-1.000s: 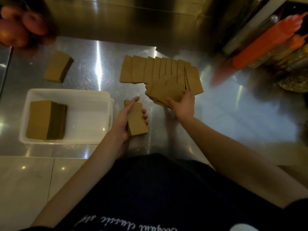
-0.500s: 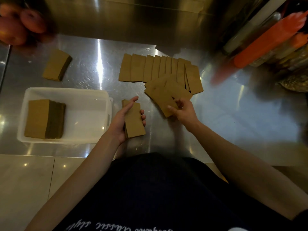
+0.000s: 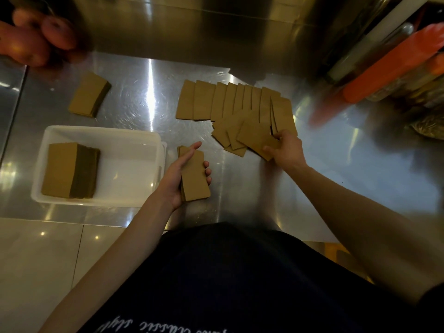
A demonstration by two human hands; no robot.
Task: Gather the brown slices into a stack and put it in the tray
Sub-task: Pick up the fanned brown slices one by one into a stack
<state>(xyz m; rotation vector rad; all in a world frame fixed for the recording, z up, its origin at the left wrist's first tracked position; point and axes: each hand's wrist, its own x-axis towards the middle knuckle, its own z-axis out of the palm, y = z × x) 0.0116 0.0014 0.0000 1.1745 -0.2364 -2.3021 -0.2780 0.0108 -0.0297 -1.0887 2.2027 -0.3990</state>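
Rightward my right hand (image 3: 284, 146) had slid, pinching loose slices (image 3: 252, 138); my left hand (image 3: 182, 174) gripped the stack (image 3: 193, 175), which could fan apart.

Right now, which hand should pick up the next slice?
Right hand: it already touches the loose slices. The left hand is full, holding the stack.

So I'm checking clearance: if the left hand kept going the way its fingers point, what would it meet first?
Probably the overlapping row of brown slices up-right of the left hand; bare steel counter lies between, though depth is unclear.
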